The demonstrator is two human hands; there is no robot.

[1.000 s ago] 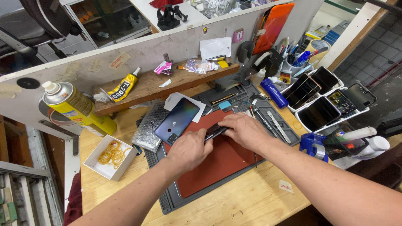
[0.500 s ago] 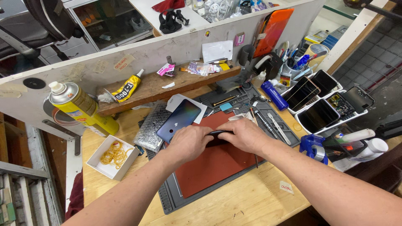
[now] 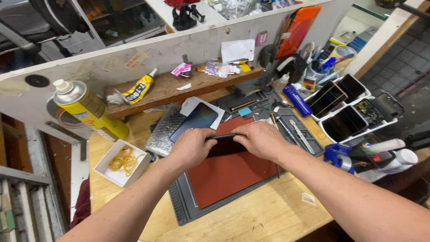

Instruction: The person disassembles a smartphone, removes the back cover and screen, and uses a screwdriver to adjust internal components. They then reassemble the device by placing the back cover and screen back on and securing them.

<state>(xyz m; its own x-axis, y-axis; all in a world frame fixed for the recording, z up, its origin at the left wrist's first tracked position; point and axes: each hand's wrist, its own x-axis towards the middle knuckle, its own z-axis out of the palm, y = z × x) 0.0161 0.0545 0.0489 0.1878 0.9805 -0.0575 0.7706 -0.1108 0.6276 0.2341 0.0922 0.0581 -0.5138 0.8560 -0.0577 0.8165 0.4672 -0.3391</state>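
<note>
A black phone (image 3: pixel 226 144) stands tilted on its long edge over the red mat (image 3: pixel 228 172), held between both hands. My left hand (image 3: pixel 192 147) grips its left end. My right hand (image 3: pixel 260 139) covers its right end and top edge. Just beyond them a loose dark screen panel (image 3: pixel 193 121) lies on white backing. The red mat sits on a grey work mat (image 3: pixel 183 208) on the wooden bench.
A yellow spray can (image 3: pixel 87 107) stands at the left, with a white tray of rubber bands (image 3: pixel 122 162) below it. A glue tube (image 3: pixel 139 88) lies on the wooden shelf. Trays of phones (image 3: pixel 347 107) and white bottles (image 3: pixel 387 152) fill the right side. Tools (image 3: pixel 291 130) lie on the grey mat.
Both hands have come together on the phone, which now stands up on its edge above the red mat instead of lying flatter at its far end.
</note>
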